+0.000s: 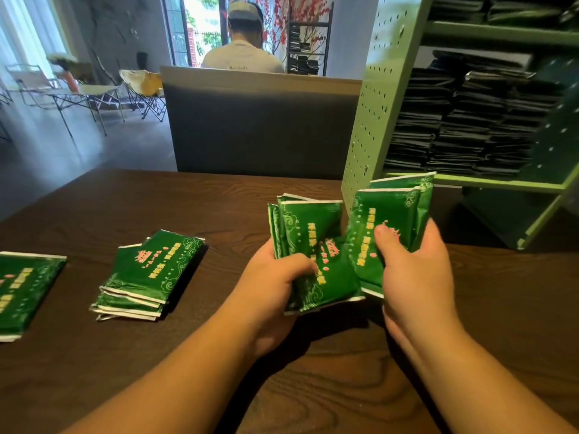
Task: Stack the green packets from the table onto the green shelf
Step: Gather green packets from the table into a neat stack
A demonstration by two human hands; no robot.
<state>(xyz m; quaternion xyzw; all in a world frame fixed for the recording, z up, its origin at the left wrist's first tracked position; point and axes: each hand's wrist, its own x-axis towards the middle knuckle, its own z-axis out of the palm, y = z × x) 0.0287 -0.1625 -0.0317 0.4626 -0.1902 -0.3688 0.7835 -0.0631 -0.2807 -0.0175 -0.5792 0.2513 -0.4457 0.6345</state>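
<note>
My left hand (pixel 275 277) grips a bundle of green packets (pixel 310 227) held upright above the dark wooden table (pixel 219 208). My right hand (pixel 413 264) holds a second bundle of green packets (pixel 391 208) just to the right, thumb on its front. The two bundles overlap at their lower edges. Both sit just in front of the green shelf (pixel 379 98) at the right, whose middle level holds tall stacks of dark packets (pixel 463 130). A loose pile of green packets (pixel 150 277) lies on the table to the left, and another green packet pile (pixel 22 286) lies at the left edge.
A grey partition (pixel 260 120) stands behind the table, with a person seated beyond it, back turned. Folding chairs and a small table (pixel 81 92) stand at the far left. The shelf's lower compartment (pixel 507 214) is open at table level.
</note>
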